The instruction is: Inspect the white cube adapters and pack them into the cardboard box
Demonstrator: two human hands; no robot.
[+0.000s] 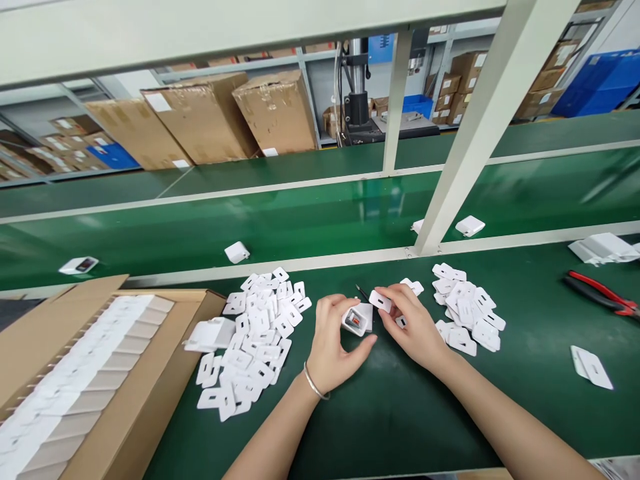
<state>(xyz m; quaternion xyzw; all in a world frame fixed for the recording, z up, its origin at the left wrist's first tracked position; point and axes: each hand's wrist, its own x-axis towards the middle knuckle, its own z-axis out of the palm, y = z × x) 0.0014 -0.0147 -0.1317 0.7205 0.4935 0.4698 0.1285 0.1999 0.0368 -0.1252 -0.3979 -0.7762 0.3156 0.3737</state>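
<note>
At the middle of the green table, my left hand (333, 343) has its fingers around a white charger housing (355, 321), whose open end shows metal and orange parts inside. My right hand (411, 327) pinches a small white cover plate (381, 301) with a slot, just right of the housing. Behind and between the hands lies a thin dark tool tip (361, 291), partly hidden. A large pile of white plates (255, 340) spreads left of my left hand, and a smaller pile of plates (467, 307) lies beyond my right hand.
An open cardboard box (150, 380) of white housings stands at left. Red-handled pliers (600, 293), two loose plates (591, 367) and stacked housings (604, 249) lie at right. A slanted metal post (480, 133) rises behind. White chargers (237, 252) rest on the conveyor.
</note>
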